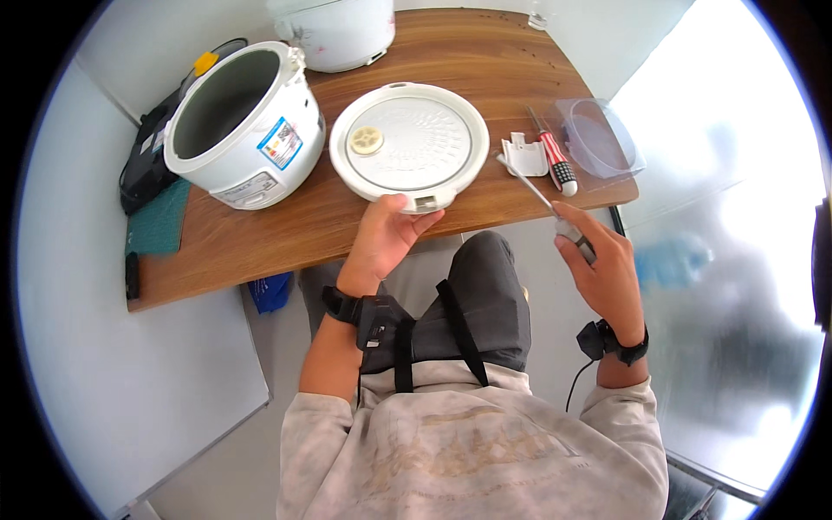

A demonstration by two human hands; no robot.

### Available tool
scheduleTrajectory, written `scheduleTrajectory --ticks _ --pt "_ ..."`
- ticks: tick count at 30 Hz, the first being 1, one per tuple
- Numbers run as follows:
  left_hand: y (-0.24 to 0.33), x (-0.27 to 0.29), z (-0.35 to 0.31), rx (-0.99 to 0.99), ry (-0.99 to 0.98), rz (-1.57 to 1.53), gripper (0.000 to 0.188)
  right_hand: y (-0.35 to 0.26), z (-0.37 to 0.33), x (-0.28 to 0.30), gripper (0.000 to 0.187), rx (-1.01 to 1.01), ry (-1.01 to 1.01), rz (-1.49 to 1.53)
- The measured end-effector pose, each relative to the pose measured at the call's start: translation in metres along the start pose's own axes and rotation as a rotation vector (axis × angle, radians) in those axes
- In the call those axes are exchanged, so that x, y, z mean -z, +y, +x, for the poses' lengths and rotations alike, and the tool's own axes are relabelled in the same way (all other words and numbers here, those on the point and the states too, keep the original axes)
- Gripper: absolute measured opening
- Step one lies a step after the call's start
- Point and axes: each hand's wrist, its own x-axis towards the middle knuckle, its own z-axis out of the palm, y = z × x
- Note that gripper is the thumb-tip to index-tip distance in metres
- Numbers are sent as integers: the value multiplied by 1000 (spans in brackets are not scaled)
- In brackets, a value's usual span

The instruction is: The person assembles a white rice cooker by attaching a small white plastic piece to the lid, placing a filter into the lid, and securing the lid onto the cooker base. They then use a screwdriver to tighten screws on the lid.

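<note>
A round white rice cooker lid lies at the table's front edge, its inner side up, with a cream-coloured round vent piece at its left. My left hand grips the lid's near rim beside the latch slot, thumb on top and fingers beneath. Over the table's right front edge, my right hand is closed around the grey handle of a screwdriver. Its shaft points up and left, the tip near a small white plastic cover. The fingers hide part of the handle.
To the left stands the open white rice cooker body, tilted. Another white cooker is at the back. At right are a screwdriver with a red-striped handle and a clear plastic box. A black case and green mat lie far left.
</note>
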Motion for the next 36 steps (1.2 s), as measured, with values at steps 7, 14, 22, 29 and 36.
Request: scheduleTrajectory --ticks 7,14,22,29,36 --pt "2 -9 -3 -9 -27 105 56 -2 6 6 36 6 1 33" --pt "2 -8 -4 -24 -47 133 57 -4 8 7 35 -56 -81 81" --pt "-5 -8 0 -7 -36 274 52 -11 9 8 28 131 -50 60" --pt "-10 -9 0 -32 -19 262 51 -20 17 6 25 182 -168 84" --pt "-5 -3 0 -26 -67 38 63 -18 17 5 23 258 -199 44"
